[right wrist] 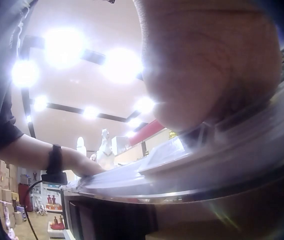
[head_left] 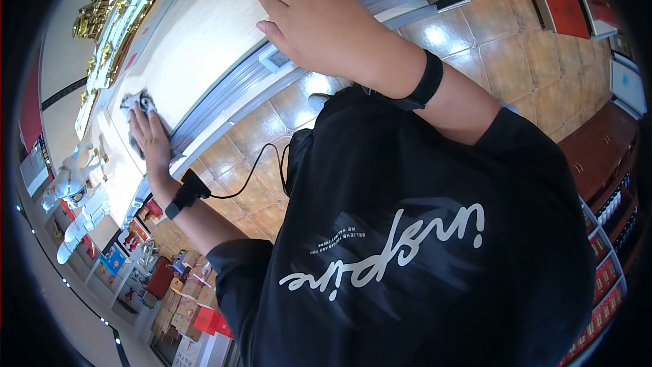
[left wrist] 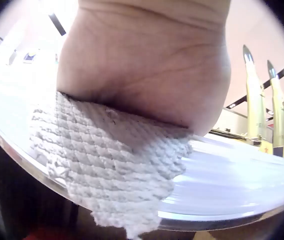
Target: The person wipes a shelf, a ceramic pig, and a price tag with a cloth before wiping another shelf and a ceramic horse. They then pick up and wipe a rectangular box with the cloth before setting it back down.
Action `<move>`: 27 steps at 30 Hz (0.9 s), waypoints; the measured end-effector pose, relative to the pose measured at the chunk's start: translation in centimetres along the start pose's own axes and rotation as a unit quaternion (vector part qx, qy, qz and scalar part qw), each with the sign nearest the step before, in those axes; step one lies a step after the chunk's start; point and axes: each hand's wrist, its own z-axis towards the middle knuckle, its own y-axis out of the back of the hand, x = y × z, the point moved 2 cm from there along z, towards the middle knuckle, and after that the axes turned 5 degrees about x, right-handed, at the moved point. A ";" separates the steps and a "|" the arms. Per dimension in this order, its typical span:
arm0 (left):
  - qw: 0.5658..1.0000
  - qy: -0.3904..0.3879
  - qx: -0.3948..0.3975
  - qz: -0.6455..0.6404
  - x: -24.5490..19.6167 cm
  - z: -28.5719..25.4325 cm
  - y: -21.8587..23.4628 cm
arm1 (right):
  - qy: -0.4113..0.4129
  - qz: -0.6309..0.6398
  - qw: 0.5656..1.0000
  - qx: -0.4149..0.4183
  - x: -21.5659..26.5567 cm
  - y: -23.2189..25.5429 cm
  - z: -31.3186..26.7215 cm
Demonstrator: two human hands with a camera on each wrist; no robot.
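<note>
My left hand (head_left: 151,139) presses a greyish-white cloth (head_left: 139,102) flat onto the pale countertop (head_left: 210,20), its fingers extended over it. In the left wrist view the cloth (left wrist: 107,160) shows a quilted, textured weave, lies under the heel of the hand and droops over the counter's front edge. Farther along the same counter, my right hand (head_left: 319,24) lies palm down with straight fingers, nothing held. The right wrist view has the heel of this hand (right wrist: 207,65) close over the counter edge, with the left forearm (right wrist: 37,152) reaching in behind.
A gold-trimmed ornament (head_left: 112,47) stands along the back of the counter. White figurines (head_left: 71,177) are beyond the left hand. A small white tag (head_left: 275,60) sits at the front edge. Pointed gold models (left wrist: 255,95) rise at the right. A black cable (head_left: 251,177) hangs from the left wrist camera.
</note>
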 end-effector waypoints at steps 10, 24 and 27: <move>0.995 -0.002 -0.043 0.086 14.3 6.8 -2.3 | 0.025 -0.001 0.997 0.066 -0.1 0.1 0.5; 0.978 -0.172 -0.079 0.082 -4.8 2.2 -2.3 | 0.007 0.069 0.994 0.079 -0.1 0.6 1.1; 0.988 -0.148 -0.001 0.035 -13.9 -1.5 -2.0 | 0.015 0.077 0.989 0.126 0.3 1.8 1.9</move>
